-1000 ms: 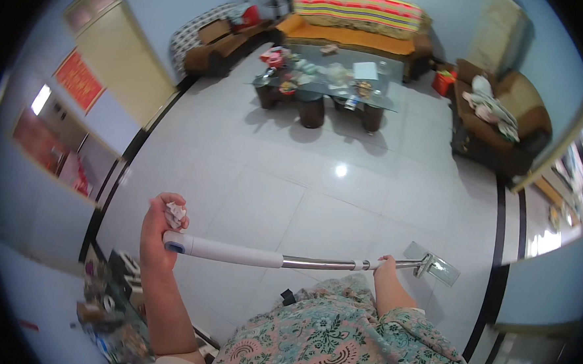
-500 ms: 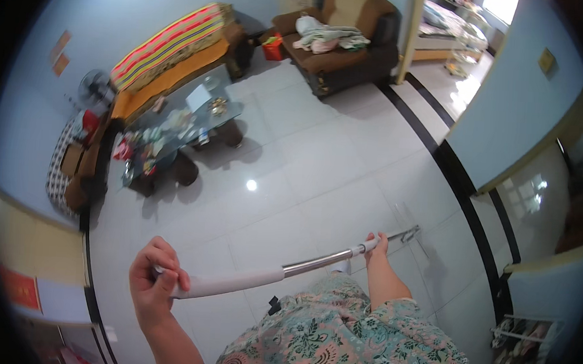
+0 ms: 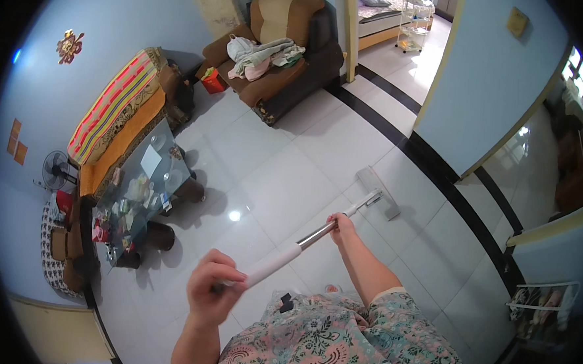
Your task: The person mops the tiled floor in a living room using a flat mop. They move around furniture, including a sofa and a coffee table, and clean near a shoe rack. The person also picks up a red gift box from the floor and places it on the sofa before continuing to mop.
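A flat mop (image 3: 318,235) with a white and silver pole slants from lower left to upper right in front of me. Its top end sits in my left hand (image 3: 216,286), whose fingers curl around it. Farther down, my right hand (image 3: 340,228) is closed around the pole just above the white lower joint. The flat grey-white mop head (image 3: 378,192) lies on the pale tiled floor (image 3: 292,162), to the right of centre. My forearms come in from below, past a floral garment.
A glass coffee table (image 3: 148,181) with clutter stands at left, beside a striped-covered sofa (image 3: 120,123) and a fan (image 3: 57,168). A brown armchair (image 3: 281,56) holds clothes. Near the doorway is a blue wall (image 3: 487,93); a shoe rack (image 3: 545,302) stands lower right.
The mop has swung from nearly level to a steeper slant, its head moving up and left over the floor. My left hand moved right and down; my right hand moved left and up.
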{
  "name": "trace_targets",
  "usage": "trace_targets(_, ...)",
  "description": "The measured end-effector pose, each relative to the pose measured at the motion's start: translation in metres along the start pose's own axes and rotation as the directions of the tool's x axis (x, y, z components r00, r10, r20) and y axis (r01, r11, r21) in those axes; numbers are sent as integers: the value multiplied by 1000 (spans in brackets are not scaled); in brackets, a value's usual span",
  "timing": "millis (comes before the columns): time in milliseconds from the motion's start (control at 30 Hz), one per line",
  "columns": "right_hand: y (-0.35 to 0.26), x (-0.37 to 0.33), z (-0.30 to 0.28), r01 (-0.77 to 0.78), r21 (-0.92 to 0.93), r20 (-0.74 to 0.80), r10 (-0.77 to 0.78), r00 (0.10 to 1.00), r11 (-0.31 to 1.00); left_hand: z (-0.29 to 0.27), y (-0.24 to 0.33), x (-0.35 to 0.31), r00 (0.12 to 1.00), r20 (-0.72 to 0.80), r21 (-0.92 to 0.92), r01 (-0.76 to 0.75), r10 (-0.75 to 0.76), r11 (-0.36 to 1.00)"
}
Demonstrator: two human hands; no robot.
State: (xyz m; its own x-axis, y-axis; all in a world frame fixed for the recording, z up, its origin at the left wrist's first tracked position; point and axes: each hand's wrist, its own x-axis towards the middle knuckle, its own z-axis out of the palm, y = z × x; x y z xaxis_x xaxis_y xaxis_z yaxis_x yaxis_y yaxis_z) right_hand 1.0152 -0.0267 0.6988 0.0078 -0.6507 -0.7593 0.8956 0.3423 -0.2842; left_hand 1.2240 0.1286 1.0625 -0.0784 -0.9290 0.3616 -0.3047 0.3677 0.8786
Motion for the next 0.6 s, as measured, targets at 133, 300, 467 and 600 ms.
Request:
trace_targets(133,-1,38,51,49,-69,-55,-53,997,996,-20,-42,57,997,30,-59,75,-74,995)
trace_targets(300,-36,119,94,80,-82,-125,-90,988,993,-18,-103,126,987,149,-230,101,-68,968)
trace_targets(467,-78,179,138,128,-100,-156,-142,977,987,-15,-135,241,939,331,-196,-27,92,980)
trace_targets(600,-105,216,184,146,-24,-108,-147,983,989,-15,-156,322,939,342,-236,51,34,971)
